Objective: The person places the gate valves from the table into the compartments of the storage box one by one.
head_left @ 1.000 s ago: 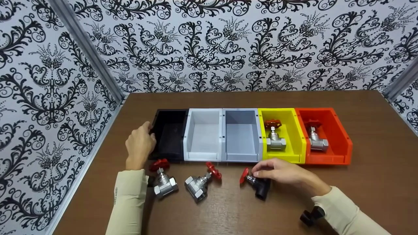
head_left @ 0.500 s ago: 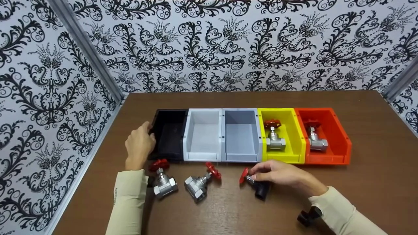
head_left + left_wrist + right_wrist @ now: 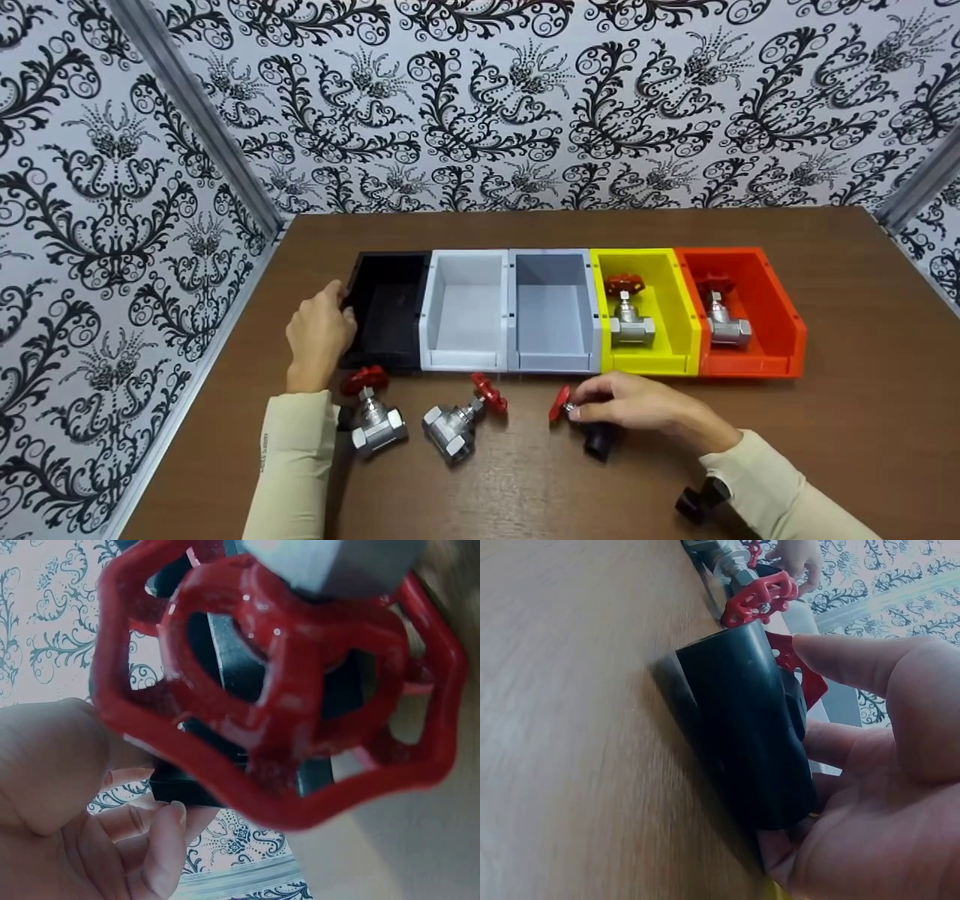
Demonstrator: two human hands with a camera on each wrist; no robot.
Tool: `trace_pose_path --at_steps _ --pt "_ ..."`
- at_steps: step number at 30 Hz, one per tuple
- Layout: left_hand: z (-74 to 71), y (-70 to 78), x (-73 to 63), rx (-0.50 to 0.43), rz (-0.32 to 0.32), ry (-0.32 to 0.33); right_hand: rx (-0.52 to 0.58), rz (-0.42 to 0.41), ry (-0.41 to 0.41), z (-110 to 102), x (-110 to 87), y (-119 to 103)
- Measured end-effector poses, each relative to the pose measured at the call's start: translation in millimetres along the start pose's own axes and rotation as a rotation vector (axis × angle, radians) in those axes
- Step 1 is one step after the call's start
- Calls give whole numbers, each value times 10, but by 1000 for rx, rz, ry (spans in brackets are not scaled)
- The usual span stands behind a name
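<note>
My left hand (image 3: 319,334) grips the left wall of the black bin (image 3: 386,360); in the left wrist view its thumb and fingers close around the bin's dark edge (image 3: 187,789). My right hand (image 3: 646,405) pinches a black-bodied valve (image 3: 598,442) by its stem, just behind the red handwheel (image 3: 559,403). The right wrist view shows this valve's black tubular body (image 3: 742,720) close over the table, with the palm beside it. Near the left forearm lies a silver valve (image 3: 379,430) with a red handwheel. Another silver valve (image 3: 451,431) lies right of it.
Right of the black bin stand a white bin (image 3: 466,361), a grey bin (image 3: 555,364), a yellow bin (image 3: 667,365) and a red bin (image 3: 772,367). The yellow and red ones each hold a silver valve. Patterned walls (image 3: 525,97) enclose the table at back and sides.
My right hand has shifted slightly left and its thumb and fingers have closed on the black valve's stem. My left hand stays at the black bin.
</note>
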State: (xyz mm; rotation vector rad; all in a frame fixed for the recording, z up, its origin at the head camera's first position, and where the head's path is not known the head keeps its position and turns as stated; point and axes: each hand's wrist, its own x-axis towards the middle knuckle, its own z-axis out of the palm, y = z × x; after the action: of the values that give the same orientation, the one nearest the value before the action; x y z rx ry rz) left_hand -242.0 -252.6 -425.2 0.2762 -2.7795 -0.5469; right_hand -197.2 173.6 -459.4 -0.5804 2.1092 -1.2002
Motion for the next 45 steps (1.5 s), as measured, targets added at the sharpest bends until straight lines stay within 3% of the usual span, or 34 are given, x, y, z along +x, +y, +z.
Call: trace_pose_path --at_steps 12,45 --pt "-4 0 -4 -5 2 -3 -7 31 21 18 9 -10" --pt "-14 24 -12 2 5 -15 29 22 125 78 -19 -44"
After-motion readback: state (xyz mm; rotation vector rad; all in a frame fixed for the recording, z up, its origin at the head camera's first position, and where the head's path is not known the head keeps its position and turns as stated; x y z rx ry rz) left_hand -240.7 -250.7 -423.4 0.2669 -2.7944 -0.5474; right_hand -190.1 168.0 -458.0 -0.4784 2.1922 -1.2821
